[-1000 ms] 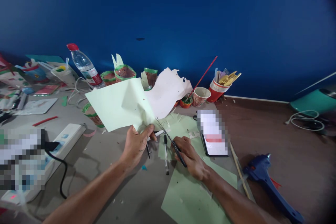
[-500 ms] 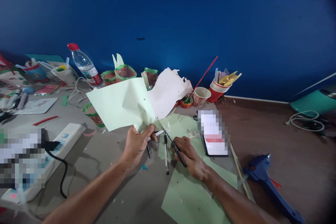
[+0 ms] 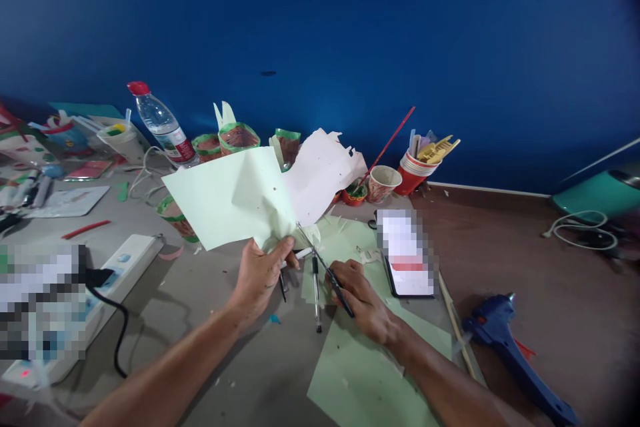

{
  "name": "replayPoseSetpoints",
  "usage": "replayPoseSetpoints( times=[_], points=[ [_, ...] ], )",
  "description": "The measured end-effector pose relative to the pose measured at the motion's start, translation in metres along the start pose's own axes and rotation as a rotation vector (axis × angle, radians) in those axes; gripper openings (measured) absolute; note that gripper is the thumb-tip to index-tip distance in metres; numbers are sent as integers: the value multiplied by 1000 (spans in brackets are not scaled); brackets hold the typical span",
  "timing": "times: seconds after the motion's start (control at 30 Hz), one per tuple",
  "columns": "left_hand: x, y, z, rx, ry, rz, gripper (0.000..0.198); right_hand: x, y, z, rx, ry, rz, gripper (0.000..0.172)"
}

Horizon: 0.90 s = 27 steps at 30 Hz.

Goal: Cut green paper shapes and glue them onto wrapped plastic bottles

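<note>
My left hand (image 3: 265, 270) pinches the lower right corner of a pale green sheet of paper (image 3: 225, 197), thumb on top. The sheet is raised off the table and tilted towards me. In my right hand (image 3: 360, 297) are dark-handled scissors (image 3: 333, 275), seen nearly edge-on. Their tips reach up to the paper's right edge, just beyond my left thumb. Between my hands a clear pen with a black cap (image 3: 316, 287) lies on the table. More green paper (image 3: 370, 367) lies beneath my right forearm. A pinkish-white, ragged-edged paper (image 3: 320, 177) stands behind the held sheet.
A phone (image 3: 406, 253) lies right of my right hand, with a blue glue gun (image 3: 515, 353) beyond. Paper cups (image 3: 384, 183), green-rimmed pots (image 3: 240, 138) and a water bottle (image 3: 163, 123) line the back. A white power strip (image 3: 117, 273) sits at left.
Almost nothing differs. The held sheet's left corner has shifted very slightly left; both hands and the scissors keep nearly the same place.
</note>
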<state>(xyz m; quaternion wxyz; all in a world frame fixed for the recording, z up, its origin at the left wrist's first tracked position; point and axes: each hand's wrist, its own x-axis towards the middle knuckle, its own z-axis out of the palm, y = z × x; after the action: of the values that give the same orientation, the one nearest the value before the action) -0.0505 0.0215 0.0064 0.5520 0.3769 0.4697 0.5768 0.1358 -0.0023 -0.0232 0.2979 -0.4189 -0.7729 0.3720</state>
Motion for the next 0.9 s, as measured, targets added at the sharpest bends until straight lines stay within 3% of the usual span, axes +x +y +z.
replayPoseSetpoints(
  times=[0.9],
  points=[
    [0,0,0,-10,-14,-2,20,0,-1,0,8,-9,41,23]
  ],
)
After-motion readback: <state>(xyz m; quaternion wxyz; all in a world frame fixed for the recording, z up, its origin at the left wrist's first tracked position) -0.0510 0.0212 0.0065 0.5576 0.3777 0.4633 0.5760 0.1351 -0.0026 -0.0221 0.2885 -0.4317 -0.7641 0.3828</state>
